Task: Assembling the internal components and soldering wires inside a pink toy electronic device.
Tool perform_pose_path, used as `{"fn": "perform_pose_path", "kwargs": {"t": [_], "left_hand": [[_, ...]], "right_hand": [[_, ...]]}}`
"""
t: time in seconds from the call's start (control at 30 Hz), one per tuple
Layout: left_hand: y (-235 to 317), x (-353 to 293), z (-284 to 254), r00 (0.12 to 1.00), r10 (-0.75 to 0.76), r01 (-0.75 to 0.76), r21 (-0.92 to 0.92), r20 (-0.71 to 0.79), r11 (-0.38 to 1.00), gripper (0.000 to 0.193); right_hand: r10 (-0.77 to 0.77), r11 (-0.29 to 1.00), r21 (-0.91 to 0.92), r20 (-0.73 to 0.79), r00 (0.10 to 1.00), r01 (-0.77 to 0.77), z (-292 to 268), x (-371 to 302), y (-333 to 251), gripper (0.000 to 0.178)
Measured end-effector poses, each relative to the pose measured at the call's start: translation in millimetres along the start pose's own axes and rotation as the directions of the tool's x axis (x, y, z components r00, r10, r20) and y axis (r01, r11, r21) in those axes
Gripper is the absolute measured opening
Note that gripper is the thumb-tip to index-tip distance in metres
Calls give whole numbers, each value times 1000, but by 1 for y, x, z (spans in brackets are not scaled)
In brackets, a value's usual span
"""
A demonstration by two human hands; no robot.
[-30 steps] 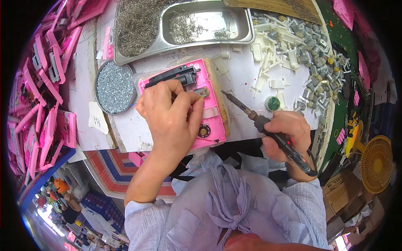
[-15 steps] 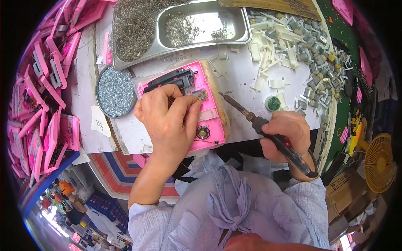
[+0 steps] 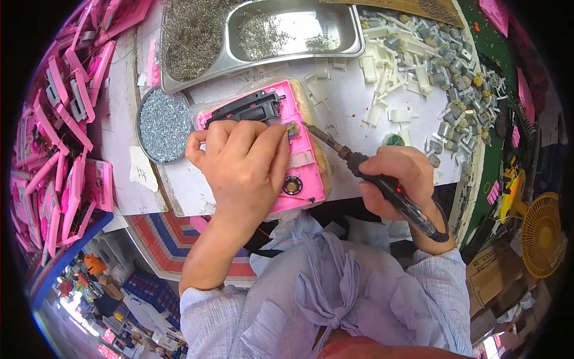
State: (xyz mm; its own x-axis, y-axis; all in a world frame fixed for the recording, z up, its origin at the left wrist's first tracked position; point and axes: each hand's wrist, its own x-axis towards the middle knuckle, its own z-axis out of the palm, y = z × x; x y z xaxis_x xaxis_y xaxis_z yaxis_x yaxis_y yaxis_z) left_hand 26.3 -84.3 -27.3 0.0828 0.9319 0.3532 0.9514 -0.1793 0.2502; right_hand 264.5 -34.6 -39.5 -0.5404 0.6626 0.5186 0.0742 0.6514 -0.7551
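Soldering pink case (image 3: 302, 173) on worktop (image 3: 382, 137).
Iron (image 3: 359, 164) tip now nearer the contact; left hand (image 3: 242, 161) fingers pinch part, right hand (image 3: 397, 179) grips iron.

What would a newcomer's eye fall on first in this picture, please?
Probably the bright pink casing at the centre of the white worktop, with the left hand pressing on it and the right hand aiming a soldering iron at its upper edge. Next, the heap of pink casings on the left and the steel tray of small metal parts above.
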Motion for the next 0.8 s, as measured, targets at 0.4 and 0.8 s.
{"fn": "perform_pose_path", "kwargs": {"t": [0.4, 0.8], "left_hand": [[-3, 2, -2, 999, 39, -40, 28, 38, 999, 19], [-4, 3, -1, 997, 76, -76, 32, 19, 997, 20]], "right_hand": [[5, 999, 37, 29, 1000, -6, 7, 2, 5, 33], [-3, 1000, -7, 59, 998, 4, 7, 0, 4, 32]]}}
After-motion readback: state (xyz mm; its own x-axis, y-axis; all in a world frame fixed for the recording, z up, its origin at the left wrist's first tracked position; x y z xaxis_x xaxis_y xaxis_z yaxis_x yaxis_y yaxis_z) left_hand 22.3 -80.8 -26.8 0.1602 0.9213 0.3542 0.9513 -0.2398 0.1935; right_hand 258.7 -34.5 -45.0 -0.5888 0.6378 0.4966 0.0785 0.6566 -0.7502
